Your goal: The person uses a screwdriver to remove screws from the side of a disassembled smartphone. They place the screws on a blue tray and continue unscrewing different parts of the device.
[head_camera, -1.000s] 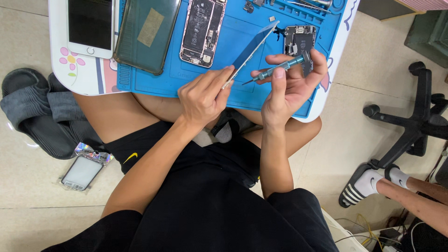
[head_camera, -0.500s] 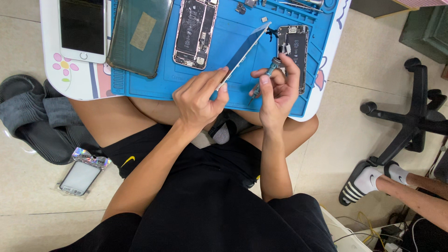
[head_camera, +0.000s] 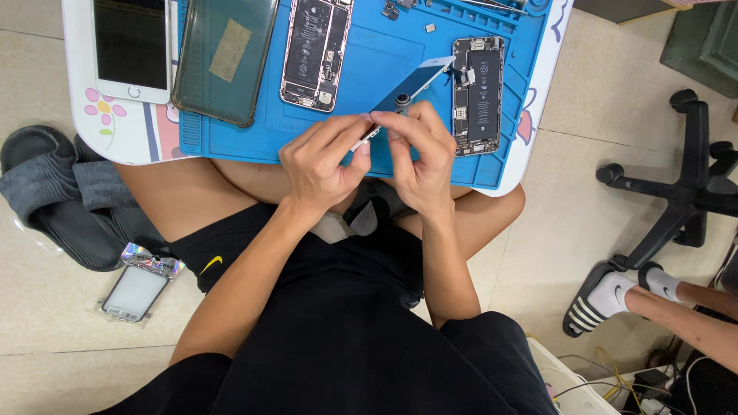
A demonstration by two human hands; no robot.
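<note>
The left hand (head_camera: 319, 161) and the right hand (head_camera: 419, 154) meet above the near edge of the blue work mat (head_camera: 369, 69), which lies on a small white table (head_camera: 115, 131). The left fingers are closed on the lower end of a detached phone screen panel (head_camera: 411, 84), pinching its white edge. The panel is tilted; its upper end reaches toward the opened phone body (head_camera: 478, 92) at the right side of the mat and appears to touch or join it there. The right fingers are curled closed around a small dark tool (head_camera: 401, 102) at the panel's lower part; whether the tool tip touches the panel cannot be told.

A second opened phone body (head_camera: 314, 50) lies at the middle of the mat. Left of it lies a dark green translucent case (head_camera: 223, 58). A white phone (head_camera: 131, 46) with a dark screen rests face up on the table, left of the mat.

On the floor, a packaged screen part (head_camera: 138, 290) lies beside the person's left leg. Dark sandals (head_camera: 54, 192) sit further left. A black chair base (head_camera: 676, 184) stands to the right, near another person's foot (head_camera: 607, 296) in a striped slide.
</note>
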